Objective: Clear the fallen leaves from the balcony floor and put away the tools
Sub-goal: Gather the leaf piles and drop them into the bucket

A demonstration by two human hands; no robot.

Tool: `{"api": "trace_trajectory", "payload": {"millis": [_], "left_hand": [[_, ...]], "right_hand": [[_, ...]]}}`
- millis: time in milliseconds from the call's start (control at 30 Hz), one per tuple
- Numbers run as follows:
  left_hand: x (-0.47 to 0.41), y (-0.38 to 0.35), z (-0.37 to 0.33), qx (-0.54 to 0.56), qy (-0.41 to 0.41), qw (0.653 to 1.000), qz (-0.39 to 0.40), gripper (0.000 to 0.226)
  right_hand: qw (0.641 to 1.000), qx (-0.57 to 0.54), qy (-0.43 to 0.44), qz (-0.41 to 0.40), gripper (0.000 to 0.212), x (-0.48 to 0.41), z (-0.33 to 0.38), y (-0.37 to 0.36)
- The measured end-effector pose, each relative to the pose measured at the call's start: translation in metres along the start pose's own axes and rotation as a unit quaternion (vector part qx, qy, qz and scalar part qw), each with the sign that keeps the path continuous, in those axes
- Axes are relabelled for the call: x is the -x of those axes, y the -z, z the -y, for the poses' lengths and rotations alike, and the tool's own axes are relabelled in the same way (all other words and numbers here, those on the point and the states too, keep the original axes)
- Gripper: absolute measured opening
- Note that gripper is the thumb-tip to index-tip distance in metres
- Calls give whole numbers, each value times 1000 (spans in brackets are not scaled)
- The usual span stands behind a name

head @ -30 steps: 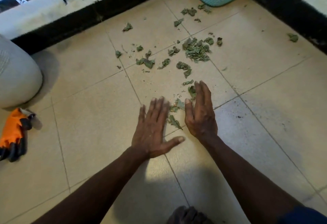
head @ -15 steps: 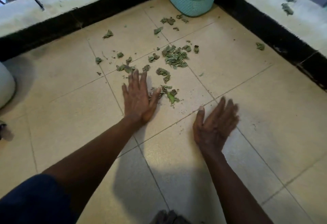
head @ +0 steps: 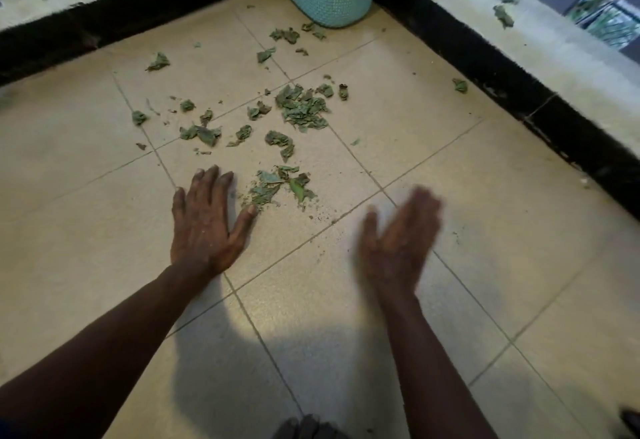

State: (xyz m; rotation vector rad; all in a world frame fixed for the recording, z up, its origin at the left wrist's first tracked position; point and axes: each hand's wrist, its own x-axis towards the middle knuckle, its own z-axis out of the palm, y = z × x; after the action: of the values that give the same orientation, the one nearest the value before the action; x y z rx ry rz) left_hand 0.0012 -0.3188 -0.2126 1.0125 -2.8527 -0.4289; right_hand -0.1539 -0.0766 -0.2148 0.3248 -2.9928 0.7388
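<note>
Left hand [head: 204, 227] nearer; leaf-strewn tiles [head: 450, 196].

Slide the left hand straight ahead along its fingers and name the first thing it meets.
Bare tile first. The left hand lies flat, fingers pointing up-frame, slightly right. The first likely contact is the leaf clump ahead; the crumbled pile by the thumb sits to the right of that line.

Soft, even daylight; a broad shadow [head: 277, 362] darkens the near tiles, and the right hand [head: 398, 241] is motion-blurred.
</note>
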Motion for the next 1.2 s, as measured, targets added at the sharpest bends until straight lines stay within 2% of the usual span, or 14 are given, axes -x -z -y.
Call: {"api": "trace_trajectory", "payload": {"millis": [67, 133, 167, 233, 333, 400, 533, 700, 800, 867, 967, 1067, 1200], "left_hand": [[0, 0, -1, -2, -2, 1000, -2, 85], [0, 0, -2, -2, -4, 1000, -3, 84], [1, 0, -2, -1, -5, 1000, -4, 83], [1, 0, -1, 0, -1, 1000, -9, 83], [0, -3, 1, 6, 30, 999, -39, 78], [0, -3, 2, 11, 48, 997, -55, 77], [-1, -2, 0, 7, 33, 998, -52, 78], [-4, -2, 2, 3, 14, 1000, -12, 88], [-7, -2, 4, 6, -4, 1000, 7, 94], [-8, -1, 5, 7, -5, 1000, 14, 96], [-7, -1, 5, 10, 2, 1000, 15, 98], [-8, 0, 5, 16, 0, 1000, 13, 97], [-8, 1, 5, 27, 0, 1000, 11, 97]], "right_hand": [[991, 62, -120, -10, 94, -12, -30, 10], [984, 88, -151, 25, 98, -14, -34, 10], [987, 95, -125, 42, 99, -8, -26, 6], [992, 94, -15, 84, 99, 12, 8, -11], [961, 90, 189, 181, 99, 32, 70, -42], [944, 80, 251, 198, 98, 24, 101, -56], [946, 88, 264, 163, 99, -22, 128, -73], [974, 35, 203, 98, 99, -98, 128, -73], [970, 62, 203, 120, 106, -157, 124, -75], [955, 49, 236, 172, 100, -185, 125, -78], [915, 49, 338, 216, 86, -189, 129, -85], [873, 48, 415, 250, 87, -152, 127, -81], [829, -16, 474, 297, 90, -100, 112, -61]]}}
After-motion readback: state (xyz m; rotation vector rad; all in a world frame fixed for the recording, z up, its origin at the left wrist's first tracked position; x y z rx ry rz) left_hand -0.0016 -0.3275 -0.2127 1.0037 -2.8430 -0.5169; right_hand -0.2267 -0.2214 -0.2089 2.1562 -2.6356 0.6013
